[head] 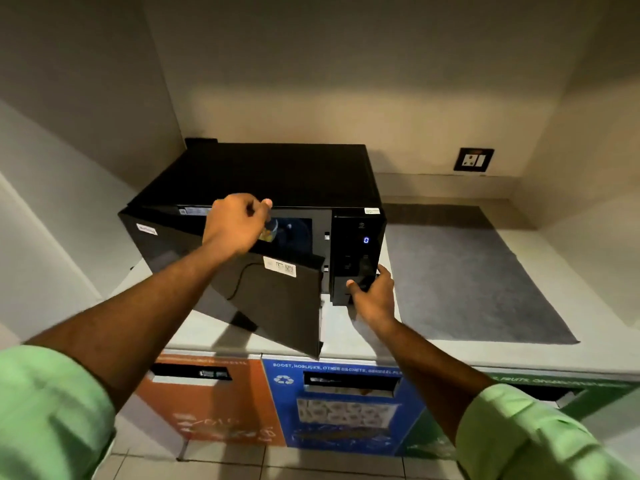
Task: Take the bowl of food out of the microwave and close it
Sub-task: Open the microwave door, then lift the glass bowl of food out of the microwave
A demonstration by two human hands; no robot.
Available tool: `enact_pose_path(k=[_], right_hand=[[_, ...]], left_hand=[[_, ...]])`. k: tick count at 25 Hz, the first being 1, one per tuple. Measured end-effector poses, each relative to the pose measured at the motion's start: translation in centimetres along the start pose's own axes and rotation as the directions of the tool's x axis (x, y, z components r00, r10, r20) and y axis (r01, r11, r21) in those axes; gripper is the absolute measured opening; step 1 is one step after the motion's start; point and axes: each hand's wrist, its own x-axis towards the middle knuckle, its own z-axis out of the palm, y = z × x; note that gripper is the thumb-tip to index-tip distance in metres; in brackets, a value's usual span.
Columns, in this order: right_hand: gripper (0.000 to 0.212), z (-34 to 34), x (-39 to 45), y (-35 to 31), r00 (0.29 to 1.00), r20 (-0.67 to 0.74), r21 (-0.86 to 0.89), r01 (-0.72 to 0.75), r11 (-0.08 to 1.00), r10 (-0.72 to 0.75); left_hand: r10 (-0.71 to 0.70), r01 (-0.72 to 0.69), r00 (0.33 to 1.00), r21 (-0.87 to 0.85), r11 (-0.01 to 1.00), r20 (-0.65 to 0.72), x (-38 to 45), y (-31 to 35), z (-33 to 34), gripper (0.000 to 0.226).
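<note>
A black microwave (277,171) stands on the counter with its door (287,306) swung open toward me and to the left. Inside the dark cavity a bowl (273,230) with yellowish food shows, partly hidden. My left hand (235,223) is at the mouth of the cavity with its fingers curled right in front of the bowl; I cannot see whether they touch it. My right hand (372,292) rests on the lower corner of the control panel (360,251), thumb on the front, fingers around the right side. The display shows 0.
A grey mat (467,278) lies on the white counter (349,341) right of the microwave. A wall socket (473,160) is at the back right. Below the counter's front edge are orange (214,410), blue (346,410) and green waste-bin fronts. A wall closes the left side.
</note>
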Motion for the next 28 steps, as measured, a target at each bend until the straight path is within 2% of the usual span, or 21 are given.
enact_pose_path(k=[1, 4, 8, 13, 20, 28], right_hand=[[0.082, -0.4, 0.0, -0.8, 1.0, -0.006, 0.016, 0.012, 1.0, -0.012], [0.086, -1.4, -0.2, -2.8, 0.995, -0.028, 0.051, 0.097, 0.994, -0.095], [0.086, -2.1, -0.3, -5.4, 0.955, -0.091, -0.029, 0.282, 0.959, -0.284], [0.089, -2.4, -0.7, -8.8, 0.853, -0.132, -0.209, 0.475, 0.855, -0.506], [0.092, -0.1, -2.3, -10.9, 0.802, 0.033, -0.391, 0.56, 0.731, -0.597], [0.091, 4.3, -4.1, -13.7, 0.742, 0.3, -0.55, 0.648, 0.527, -0.6]], left_hand=[[-0.034, 0.034, 0.999, -0.01, 0.999, 0.03, 0.2, -0.3, -0.5, 0.038], [-0.083, 0.073, 0.993, 0.115, 0.991, 0.085, 0.4, -1.7, -1.6, 0.027], [-0.202, 0.153, 0.974, 0.365, 0.918, 0.1, 0.8, -3.9, -2.7, 0.05], [-0.317, 0.234, 0.946, 0.528, 0.816, 0.069, 0.3, -6.7, -4.6, 0.079], [-0.444, 0.354, 0.891, 0.463, 0.813, 0.098, -0.6, -8.6, -6.5, 0.097], [-0.384, 0.286, 0.917, 0.491, 0.823, 0.111, -2.0, -11.2, -8.4, 0.096]])
